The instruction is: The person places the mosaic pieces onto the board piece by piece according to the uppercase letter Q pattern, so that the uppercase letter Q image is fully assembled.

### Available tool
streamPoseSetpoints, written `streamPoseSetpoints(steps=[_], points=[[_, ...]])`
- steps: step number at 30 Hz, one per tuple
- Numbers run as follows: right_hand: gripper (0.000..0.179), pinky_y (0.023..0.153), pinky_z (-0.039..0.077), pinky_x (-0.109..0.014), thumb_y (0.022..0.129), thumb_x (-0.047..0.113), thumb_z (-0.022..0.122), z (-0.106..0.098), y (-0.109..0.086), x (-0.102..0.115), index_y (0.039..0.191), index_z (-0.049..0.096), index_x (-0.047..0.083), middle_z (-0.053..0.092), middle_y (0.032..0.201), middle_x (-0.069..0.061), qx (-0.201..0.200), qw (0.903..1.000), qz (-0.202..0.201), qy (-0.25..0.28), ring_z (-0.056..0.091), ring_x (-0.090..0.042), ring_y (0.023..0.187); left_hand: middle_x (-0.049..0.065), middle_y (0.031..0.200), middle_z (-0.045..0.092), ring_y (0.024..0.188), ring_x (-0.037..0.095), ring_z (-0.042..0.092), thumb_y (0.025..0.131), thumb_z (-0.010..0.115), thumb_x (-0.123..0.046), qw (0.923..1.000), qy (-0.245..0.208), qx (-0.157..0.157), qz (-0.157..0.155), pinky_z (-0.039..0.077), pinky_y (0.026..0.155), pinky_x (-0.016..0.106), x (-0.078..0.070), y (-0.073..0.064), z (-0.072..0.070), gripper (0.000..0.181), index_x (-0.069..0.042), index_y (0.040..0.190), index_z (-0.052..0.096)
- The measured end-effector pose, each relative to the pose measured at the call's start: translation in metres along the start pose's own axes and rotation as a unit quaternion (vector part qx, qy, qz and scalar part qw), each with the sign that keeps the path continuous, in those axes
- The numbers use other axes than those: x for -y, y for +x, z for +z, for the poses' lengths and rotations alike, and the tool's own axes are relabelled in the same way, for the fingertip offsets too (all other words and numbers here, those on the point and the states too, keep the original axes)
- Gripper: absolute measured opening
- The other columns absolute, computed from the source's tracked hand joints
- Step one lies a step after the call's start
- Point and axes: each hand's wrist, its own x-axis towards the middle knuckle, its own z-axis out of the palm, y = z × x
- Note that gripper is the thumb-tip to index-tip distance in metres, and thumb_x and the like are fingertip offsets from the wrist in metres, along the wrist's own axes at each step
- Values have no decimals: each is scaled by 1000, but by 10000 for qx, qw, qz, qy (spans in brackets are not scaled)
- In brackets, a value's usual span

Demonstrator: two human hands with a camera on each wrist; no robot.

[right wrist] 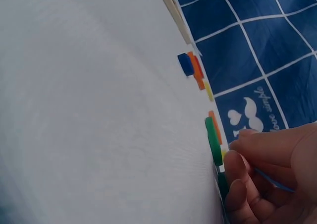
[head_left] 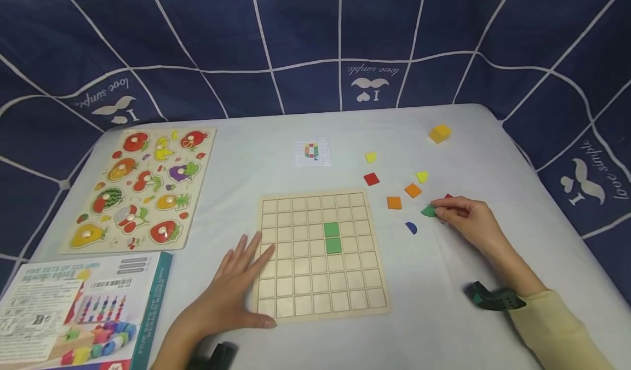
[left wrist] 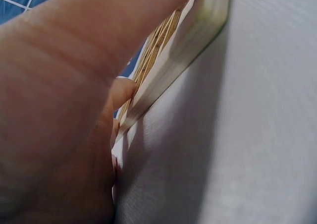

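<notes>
A light wooden grid board (head_left: 305, 282) lies on the table with two green squares (head_left: 332, 237) set one above the other in its cells. My left hand (head_left: 231, 293) rests along the board's left side, fingers spread, the thumb by its near-left corner; the left wrist view shows the board's edge (left wrist: 168, 70) close to the fingers. My right hand (head_left: 468, 222) pinches a green curved-edge piece (head_left: 428, 210) at its right end, where the fingertips hide part of it. Beside this hand lie a blue half-circle (head_left: 411, 227), orange squares (head_left: 394, 202) and a red piece (head_left: 448, 196).
A small card (head_left: 312, 152) with a coloured picture lies beyond the board. Farther right are a red square (head_left: 372, 179), yellow pieces (head_left: 371, 157) and a yellow block (head_left: 440, 133). A fruit puzzle board (head_left: 194, 217) and a boxed toy set (head_left: 153, 304) occupy the left.
</notes>
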Motion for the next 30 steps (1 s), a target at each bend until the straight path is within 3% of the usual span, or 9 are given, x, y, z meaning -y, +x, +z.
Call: streamPoseSetpoints(steps=[10, 17, 24, 30], points=[[21, 52, 41, -15, 79, 4, 74, 9, 2, -3, 99, 71, -2, 59, 79, -8, -334, 9955, -574, -682, 50, -12, 63, 5, 156, -3, 139, 30, -10, 49, 71, -74, 10000, 23, 13, -28, -2, 107, 52, 0, 0, 0, 127, -21, 151, 18], [22, 48, 34, -19, 74, -3, 76, 15, 5, -4, 95, 72, -1, 53, 73, -5, -556, 9898, -732, -1085, 44, -16, 60, 5, 156, -4, 139, 29, -11, 48, 71, -74, 10000, 53, 28, -37, -2, 107, 51, 0, 2, 0, 128, -20, 151, 18], [20, 50, 33, -20, 74, -3, 76, 16, 4, -4, 93, 71, 0, 51, 72, -4, -626, 9883, -739, -1174, 42, -16, 59, 5, 156, -4, 139, 29, -11, 48, 71, -74, 10000, 66, 41, -34, -2, 107, 51, -1, 3, -1, 128, -20, 151, 18], [25, 49, 33, -18, 71, -6, 77, 19, 6, -1, 92, 65, 1, 59, 78, -7, -613, 9887, -906, -1023, 42, -13, 59, 6, 156, -4, 139, 30, -10, 49, 72, -74, 9999, 93, 46, -61, -2, 107, 50, -1, 1, -2, 127, -19, 151, 19]])
